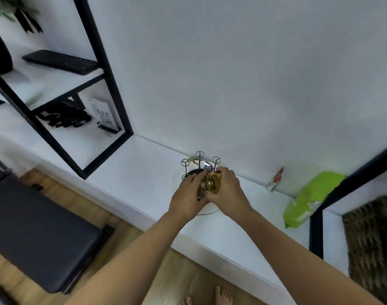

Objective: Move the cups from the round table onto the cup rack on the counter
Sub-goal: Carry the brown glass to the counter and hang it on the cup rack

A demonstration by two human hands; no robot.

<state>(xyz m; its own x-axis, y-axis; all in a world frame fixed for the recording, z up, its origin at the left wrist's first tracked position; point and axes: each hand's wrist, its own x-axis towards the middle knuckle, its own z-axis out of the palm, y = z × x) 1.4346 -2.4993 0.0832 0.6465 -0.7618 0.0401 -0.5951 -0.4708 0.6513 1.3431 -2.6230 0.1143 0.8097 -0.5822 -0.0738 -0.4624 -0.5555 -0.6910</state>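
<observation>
Head view: both hands meet at the cup rack (200, 164) on the counter (126, 172). Right hand (226, 191) grips a gold cup (214, 182); left hand (188, 194) curls around its base. Cup looks light, rigid, slippery, probably fragile; hold its body.

Home office: keyboard (61, 62) on black-framed shelf (104, 69), wood floor (62, 190), bare feet (223, 297).

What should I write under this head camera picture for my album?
Both hands, left hand and right hand, hold a gold cup at the wire cup rack on the white counter.
</observation>
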